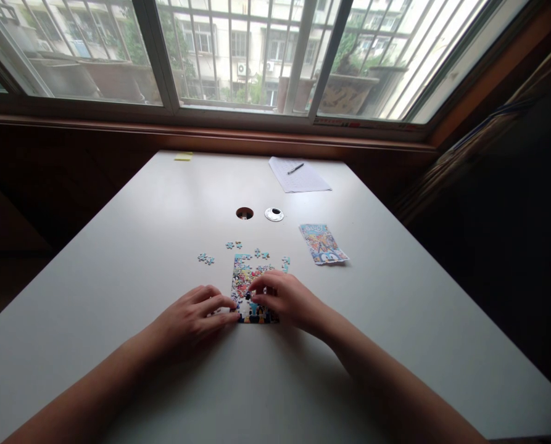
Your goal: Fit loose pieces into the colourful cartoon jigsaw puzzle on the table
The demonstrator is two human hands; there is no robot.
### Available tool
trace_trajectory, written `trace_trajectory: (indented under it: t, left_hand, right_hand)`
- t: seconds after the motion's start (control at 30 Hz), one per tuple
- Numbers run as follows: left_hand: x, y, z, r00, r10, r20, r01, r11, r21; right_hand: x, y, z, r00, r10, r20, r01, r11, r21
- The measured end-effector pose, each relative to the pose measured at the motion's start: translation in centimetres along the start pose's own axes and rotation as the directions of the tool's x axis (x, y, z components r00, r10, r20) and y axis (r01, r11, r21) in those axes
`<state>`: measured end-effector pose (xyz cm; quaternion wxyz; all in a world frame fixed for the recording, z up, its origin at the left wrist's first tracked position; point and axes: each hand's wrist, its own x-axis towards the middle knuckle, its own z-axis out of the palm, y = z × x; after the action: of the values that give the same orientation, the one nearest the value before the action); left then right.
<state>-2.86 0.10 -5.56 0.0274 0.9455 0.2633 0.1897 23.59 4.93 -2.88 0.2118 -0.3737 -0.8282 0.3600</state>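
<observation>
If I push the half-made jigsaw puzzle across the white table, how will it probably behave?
The jigsaw puzzle is likely thin and light, lying flat on the smooth table, so it may slide easily. It would probably bend or split when lifted, being many small joined pieces. The left hand and right hand press on its lower part, perhaps steadying it.

Loose cardboard jigsaw pieces [206, 258] are lying just beyond the part-built rectangular jigsaw puzzle [250, 277]; a printed picture sheet [323, 243] is lying right of it on the white bench [118, 271].

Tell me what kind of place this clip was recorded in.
Probably a room in a flat or home: a white table stands against a barred window facing apartment blocks, and both hands work on a small jigsaw puzzle.
</observation>
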Motion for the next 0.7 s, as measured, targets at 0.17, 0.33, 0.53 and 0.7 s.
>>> trace_trajectory:
  t: [0.17,0.33,0.53,0.7]
  left_hand:
    - [-0.1,0.1,0.0,1.000,-0.004,0.010,0.004,1.000,0.001]
    - [-0.1,0.0,0.1,1.000,-0.008,0.006,0.009,1.000,-0.008]
    - [-0.1,-0.1,0.1,1.000,0.008,-0.005,-0.008,1.000,0.005]
    - [-0.2,-0.1,0.3,1.000,-0.005,-0.007,0.005,1.000,-0.004]
  right_hand:
    - [0.1,-0.3,0.9,0.996,-0.074,0.058,0.077,0.996,-0.054]
    - [0.2,-0.2,1.4,0.987,-0.150,0.060,0.156,0.983,-0.099]
    - [0.0,-0.4,1.6,0.994,-0.111,0.024,0.113,0.983,-0.147]
    - [-0.1,-0.1,1.9,0.992,-0.128,0.022,0.130,0.975,-0.181]
